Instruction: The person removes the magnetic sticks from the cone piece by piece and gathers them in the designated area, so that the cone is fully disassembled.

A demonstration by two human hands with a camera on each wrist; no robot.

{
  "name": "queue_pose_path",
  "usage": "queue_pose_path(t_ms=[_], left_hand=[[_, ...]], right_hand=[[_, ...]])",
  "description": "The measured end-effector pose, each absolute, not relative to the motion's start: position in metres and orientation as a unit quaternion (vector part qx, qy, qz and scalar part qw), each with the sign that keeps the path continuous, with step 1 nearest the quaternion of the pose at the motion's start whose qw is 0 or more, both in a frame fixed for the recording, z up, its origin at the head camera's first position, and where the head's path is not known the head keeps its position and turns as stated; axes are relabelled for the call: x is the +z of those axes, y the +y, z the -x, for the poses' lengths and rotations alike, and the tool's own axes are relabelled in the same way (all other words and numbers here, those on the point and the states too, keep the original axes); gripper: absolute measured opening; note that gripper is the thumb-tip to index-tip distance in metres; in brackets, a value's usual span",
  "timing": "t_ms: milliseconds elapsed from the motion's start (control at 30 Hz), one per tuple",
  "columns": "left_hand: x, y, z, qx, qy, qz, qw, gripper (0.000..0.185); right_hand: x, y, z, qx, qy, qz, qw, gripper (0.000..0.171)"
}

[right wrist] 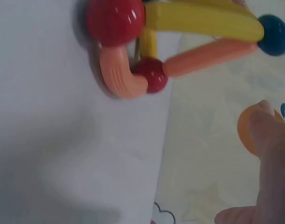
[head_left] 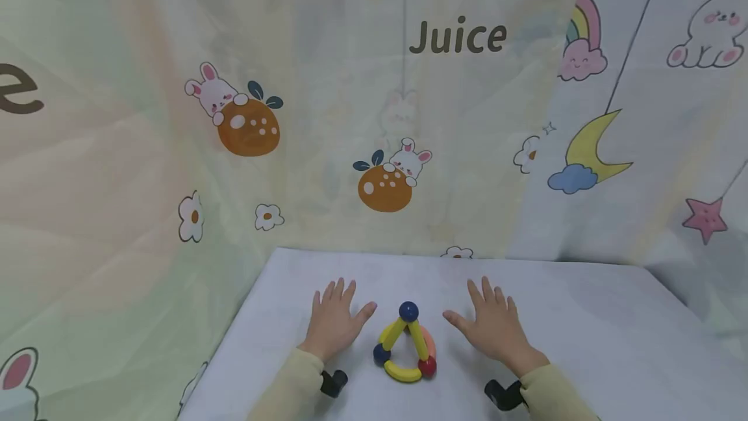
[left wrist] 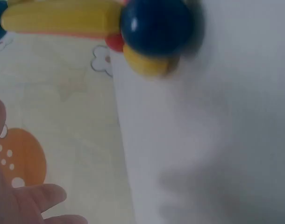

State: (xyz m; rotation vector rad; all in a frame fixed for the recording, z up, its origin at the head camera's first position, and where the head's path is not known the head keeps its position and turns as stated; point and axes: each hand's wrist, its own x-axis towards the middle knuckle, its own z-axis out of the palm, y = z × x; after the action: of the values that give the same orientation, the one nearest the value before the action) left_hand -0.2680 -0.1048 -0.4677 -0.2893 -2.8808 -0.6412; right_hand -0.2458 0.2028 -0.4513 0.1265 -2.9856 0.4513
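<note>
Toy: a small frame of rods and balls stands on the table, low in the middle of the head view, between the two hands and touching neither.
Toy parts: yellow rods rise to a dark blue ball at the top; a red ball sits at the lower right corner, another dark blue ball at the lower left, with a curved yellow rod along the bottom and an orange rod on the right side.
Left hand: left hand lies flat on the table just left of the toy, palm down, fingers straight and slightly spread, holding nothing.
Right hand: right hand lies flat just right of the toy, fingers spread wide, thumb toward the toy, holding nothing.
Sleeves: pale yellow cuffs at both wrists, at the bottom edge of the frame.
Table: white top across the lower half of the head view.
Backdrop: cloth printed with rabbits, oranges, flowers and the word "Juice" fills the upper frame; a moon, star and rainbow show at the right.
</note>
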Motion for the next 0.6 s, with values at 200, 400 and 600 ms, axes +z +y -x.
queue_pose_path(t_ms=[200,400,600], left_hand=[[-0.492,-0.085,0.247,-0.377,-0.917,0.132,0.006,0.076],[-0.511,-0.069,0.237,-0.492,-0.853,0.152,-0.080,0.070],[-0.527,-0.055,0.235,-0.491,-0.860,0.131,-0.040,0.072]], right_hand=[[-0.479,0.166,0.227,0.280,-0.960,-0.030,-0.018,0.092],[-0.503,0.134,0.215,0.397,-0.916,-0.006,-0.064,0.093],[-0.524,0.121,0.214,0.416,-0.909,-0.021,-0.026,0.090]])
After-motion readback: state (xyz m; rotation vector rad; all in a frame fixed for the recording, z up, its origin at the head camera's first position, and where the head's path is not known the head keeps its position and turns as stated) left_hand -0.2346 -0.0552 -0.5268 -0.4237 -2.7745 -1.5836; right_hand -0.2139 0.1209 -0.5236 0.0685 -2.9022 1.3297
